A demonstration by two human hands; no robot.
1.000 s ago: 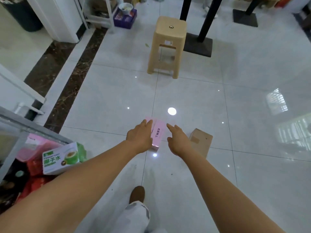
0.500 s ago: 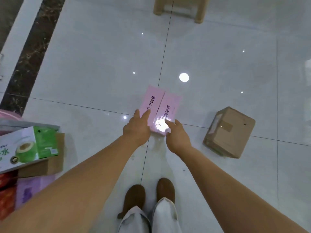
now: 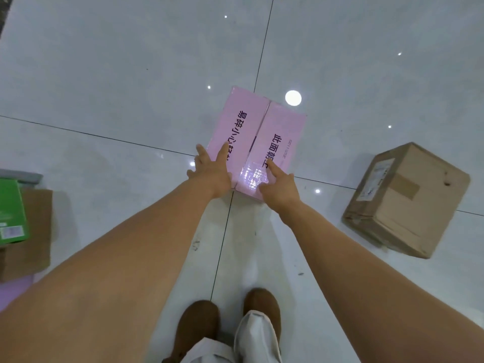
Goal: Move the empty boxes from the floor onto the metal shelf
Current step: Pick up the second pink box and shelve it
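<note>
Brown shoes (image 3: 199, 328) stand on the tiled floor (image 3: 104, 74). Ahead, the left hand (image 3: 212, 174) and right hand (image 3: 280, 189), fingers outstretched and clasping nothing, meet the near edge of the pink box (image 3: 251, 127), which lies on the floor. A cardboard box (image 3: 403, 205) sits apart to its right.

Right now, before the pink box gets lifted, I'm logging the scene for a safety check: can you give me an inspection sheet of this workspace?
Surface: glossy pale tiled floor with dark grout lines and reflected light spots.
Job's things: pink box closed, flat on the floor, printed top up; brown cardboard box taped shut, to its right and apart from it.
Clutter: green carton lying over brown cardboard at the left edge.
Grippers: left hand and right hand both have straight fingers at the pink box's near edge; not lifted.
Cables: nothing seen.
Surroundings: the person's brown shoes.
</note>
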